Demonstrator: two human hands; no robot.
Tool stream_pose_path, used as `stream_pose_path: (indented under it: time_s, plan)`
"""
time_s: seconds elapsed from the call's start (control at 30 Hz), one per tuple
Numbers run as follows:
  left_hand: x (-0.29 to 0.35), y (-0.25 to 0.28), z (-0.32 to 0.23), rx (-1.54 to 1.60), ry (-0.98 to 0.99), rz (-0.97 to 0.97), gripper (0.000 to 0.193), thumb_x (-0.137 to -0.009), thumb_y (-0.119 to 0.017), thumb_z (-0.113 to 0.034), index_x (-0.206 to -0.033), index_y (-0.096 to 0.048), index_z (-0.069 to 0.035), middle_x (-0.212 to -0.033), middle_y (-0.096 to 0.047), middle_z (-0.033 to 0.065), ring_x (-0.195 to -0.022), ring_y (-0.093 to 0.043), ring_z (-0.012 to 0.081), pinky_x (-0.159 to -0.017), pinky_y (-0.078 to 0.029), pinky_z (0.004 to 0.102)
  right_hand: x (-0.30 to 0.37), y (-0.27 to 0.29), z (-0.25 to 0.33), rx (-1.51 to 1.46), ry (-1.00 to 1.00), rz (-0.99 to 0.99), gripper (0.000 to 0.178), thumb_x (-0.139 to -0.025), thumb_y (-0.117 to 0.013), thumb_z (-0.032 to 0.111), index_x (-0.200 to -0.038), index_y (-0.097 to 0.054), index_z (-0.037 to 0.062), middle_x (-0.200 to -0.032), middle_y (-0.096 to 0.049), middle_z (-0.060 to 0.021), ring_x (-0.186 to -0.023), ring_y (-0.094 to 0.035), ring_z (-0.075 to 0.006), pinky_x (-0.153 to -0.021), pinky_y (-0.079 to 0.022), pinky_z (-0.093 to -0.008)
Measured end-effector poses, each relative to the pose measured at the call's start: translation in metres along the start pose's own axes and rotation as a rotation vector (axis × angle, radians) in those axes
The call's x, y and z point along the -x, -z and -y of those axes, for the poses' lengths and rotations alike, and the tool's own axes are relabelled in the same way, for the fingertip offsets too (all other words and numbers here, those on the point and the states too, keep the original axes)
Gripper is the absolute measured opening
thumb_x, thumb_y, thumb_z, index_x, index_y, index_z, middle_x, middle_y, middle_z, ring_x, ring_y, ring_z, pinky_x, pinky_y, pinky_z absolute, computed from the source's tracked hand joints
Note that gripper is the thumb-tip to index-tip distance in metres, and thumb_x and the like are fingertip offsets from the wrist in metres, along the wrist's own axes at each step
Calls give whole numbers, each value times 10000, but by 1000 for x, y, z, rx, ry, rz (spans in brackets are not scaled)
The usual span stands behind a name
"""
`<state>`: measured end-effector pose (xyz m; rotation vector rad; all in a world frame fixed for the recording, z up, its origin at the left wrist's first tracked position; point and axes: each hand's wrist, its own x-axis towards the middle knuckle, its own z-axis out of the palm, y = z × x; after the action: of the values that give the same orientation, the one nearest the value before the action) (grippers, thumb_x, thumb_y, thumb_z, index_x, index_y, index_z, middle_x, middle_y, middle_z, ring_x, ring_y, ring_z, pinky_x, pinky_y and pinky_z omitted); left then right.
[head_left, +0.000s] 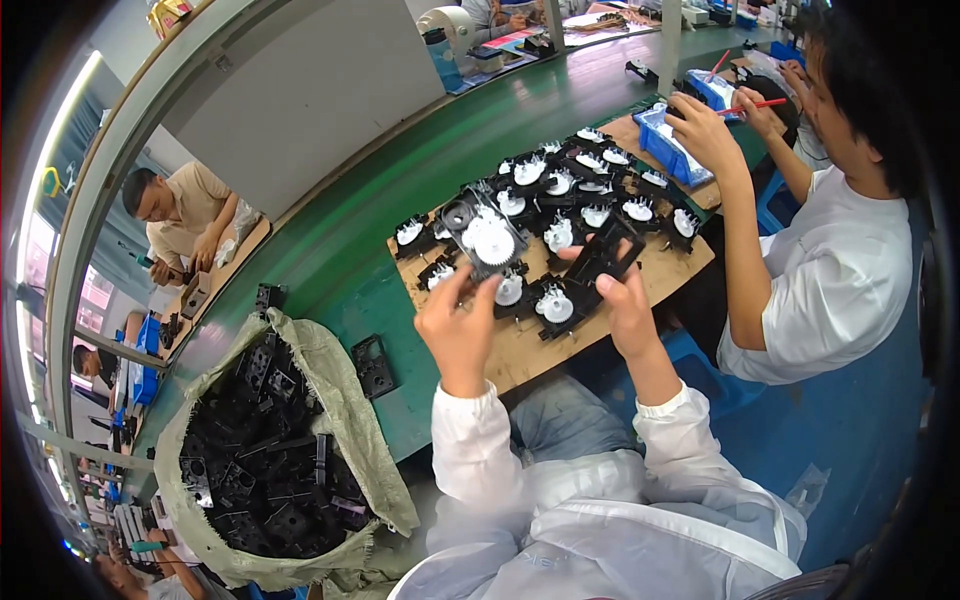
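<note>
My left hand (456, 328) pinches a black plastic housing (460, 214) at its lower edge, fingers closed. A large white gear (488, 241) sits in that housing, its toothed face turned toward me. In my right hand (632, 318) is a black plastic frame (608, 248), gripped between thumb and fingers and tilted. Both parts are held up over a wooden board (535, 368), apart from each other. Crowded on the board are several black housings with white gears, one (556, 305) just below my right hand's frame.
At left, an open woven sack (400, 480) is full of black plastic parts. A loose black housing (372, 366) lies beside it on the green table (345, 325). To the right, a co-worker (830, 250) holds a red stick near a blue tray (668, 150). Another person (190, 210) works at far left.
</note>
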<state>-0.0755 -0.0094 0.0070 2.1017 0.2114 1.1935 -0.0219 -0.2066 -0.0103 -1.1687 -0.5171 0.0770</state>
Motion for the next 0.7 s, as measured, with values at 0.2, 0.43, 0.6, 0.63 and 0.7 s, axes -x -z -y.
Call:
stream_pose_path:
  time_s: [0.2,0.43,0.6,0.63,0.7]
  plan:
    - [43,10,-13,-38,-152,-208,358,-680,-848,-54,-991,-705,49,-765,-688,97,-611,-590,176,-600,-489,276,-9,-62,-8,-406,-84,63,625,-873,-497,285,-1430,-352,44,-1342,-566,-208,-1167,-563,-266,-1023,-415,-378]
    - [72,31,-11,317,150,-69,300,-830,-698,-8,-1108,-644,90,-922,-709,152,-779,-680,223,-767,-516,306,-11,-76,-18,-611,-200,102,643,-874,-504,309,-1446,-369,47,-1292,-589,-172,-1179,-551,-252,-1018,-413,-376]
    - [71,49,-6,1111,495,89,311,-933,-532,-65,-1188,-598,100,-1059,-684,207,-919,-687,290,-889,-499,354,-19,-88,2,-456,-247,206,623,-878,-508,326,-1426,-410,48,-1227,-602,-152,-1108,-572,-239,-962,-443,-358]
    - [70,52,-6,1326,557,122,326,-956,-488,-82,-1208,-587,101,-1094,-676,221,-955,-686,307,-919,-492,366,-20,-91,4,-398,-253,234,616,-878,-509,330,-1419,-422,48,-1209,-605,-148,-1085,-580,-235,-943,-453,-351]
    - [71,57,-10,1290,535,173,342,-961,-476,-92,-1220,-580,106,-1131,-667,213,-985,-674,301,-933,-485,365,-18,-91,4,-362,-327,249,619,-877,-511,331,-1419,-420,45,-1189,-605,-145,-1044,-584,-228,-907,-462,-343]
